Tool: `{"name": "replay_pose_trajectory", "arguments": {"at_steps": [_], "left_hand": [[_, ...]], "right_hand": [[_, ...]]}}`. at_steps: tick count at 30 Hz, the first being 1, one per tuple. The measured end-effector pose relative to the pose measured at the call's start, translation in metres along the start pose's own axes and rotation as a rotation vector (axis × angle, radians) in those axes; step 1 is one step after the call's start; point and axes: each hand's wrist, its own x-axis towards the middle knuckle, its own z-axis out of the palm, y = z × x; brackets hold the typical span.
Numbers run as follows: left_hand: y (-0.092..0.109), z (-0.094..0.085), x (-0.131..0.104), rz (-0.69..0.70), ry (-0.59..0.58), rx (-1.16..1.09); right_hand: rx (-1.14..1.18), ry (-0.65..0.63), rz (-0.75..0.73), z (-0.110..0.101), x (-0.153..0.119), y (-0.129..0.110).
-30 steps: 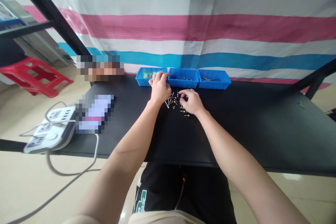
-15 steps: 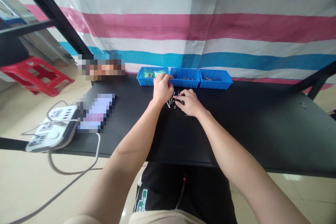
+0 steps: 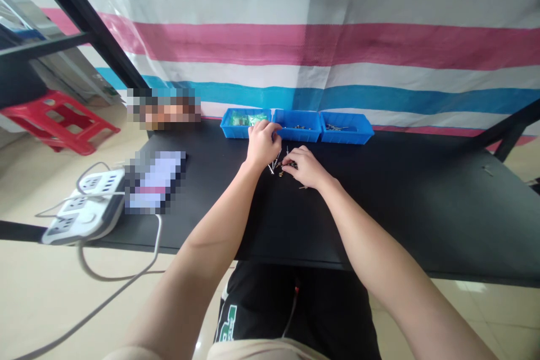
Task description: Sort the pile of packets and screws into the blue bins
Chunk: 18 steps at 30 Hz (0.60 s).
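Small metal screws and fittings [image 3: 273, 167] lie in a loose pile on the black table. My left hand [image 3: 264, 143] is over the pile's left side, just in front of the bins, its fingers curled; whether it holds anything is hidden. My right hand [image 3: 304, 166] rests at the pile's right side, thumb and fingertips close together on small pieces too tiny to name. Behind the hands stand three blue bins in a row: the left one [image 3: 236, 131] has green-and-clear packets, the middle one [image 3: 297, 134] small metal parts, the right one [image 3: 346, 137] long thin metal pieces.
A white power strip [image 3: 86, 208] with grey cables sits at the table's left end, beside a pixelated phone-like object [image 3: 156, 180]. A striped sheet [image 3: 253, 42] hangs behind the table [image 3: 422, 208]. A red stool [image 3: 63, 124] stands on the floor at left.
My left hand has shifted slightly to the right, and its fingers have curled a little more. The fingertips of my right hand have drawn closer together over the pile.
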Motion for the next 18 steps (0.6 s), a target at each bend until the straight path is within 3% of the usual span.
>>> {"name": "replay_pose_trajectory", "arguments": {"at_steps": [11,18], "left_hand": [[0.0010,-0.0016,-0.0003,-0.010,-0.012,-0.002],[0.0020,-0.0027,-0.0007,0.037,-0.023,-0.023]], "right_hand": [[0.155,0.041,0.075,-0.0025,0.0008,-0.0008],[0.436,0.240,0.188,-0.0013,0.0007,-0.0012]]}}
